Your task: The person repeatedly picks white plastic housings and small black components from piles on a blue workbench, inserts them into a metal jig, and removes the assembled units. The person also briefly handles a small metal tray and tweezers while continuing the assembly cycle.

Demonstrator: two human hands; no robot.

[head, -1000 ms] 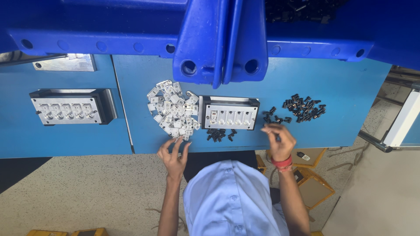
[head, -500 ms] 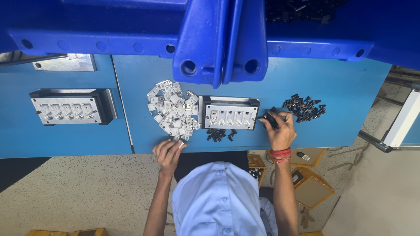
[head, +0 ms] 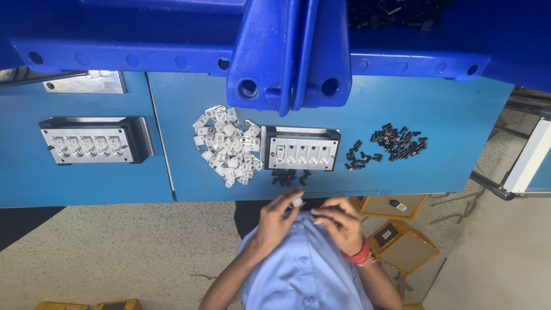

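My left hand [head: 275, 221] and my right hand [head: 340, 223] meet below the near edge of the blue table [head: 390, 97]. The left fingers pinch a small white plastic piece [head: 296, 202]. My right fingertips are pinched together right beside it, seemingly on a small black part that is mostly hidden. On the table above them sits a grey metal fixture [head: 301, 148] with a row of pockets. A heap of white pieces [head: 227, 146] lies to its left, and small black parts [head: 399, 140] lie to its right.
A few black parts [head: 290, 177] lie by the table edge under the fixture. A second grey fixture [head: 89, 143] stands at the far left. A blue machine bracket [head: 287, 57] hangs over the table. Open cardboard boxes [head: 399, 244] sit on the floor at the right.
My right hand has left the black parts and come back toward my chest. My left hand has pulled in from the white heap with a white piece, and the hands now meet.
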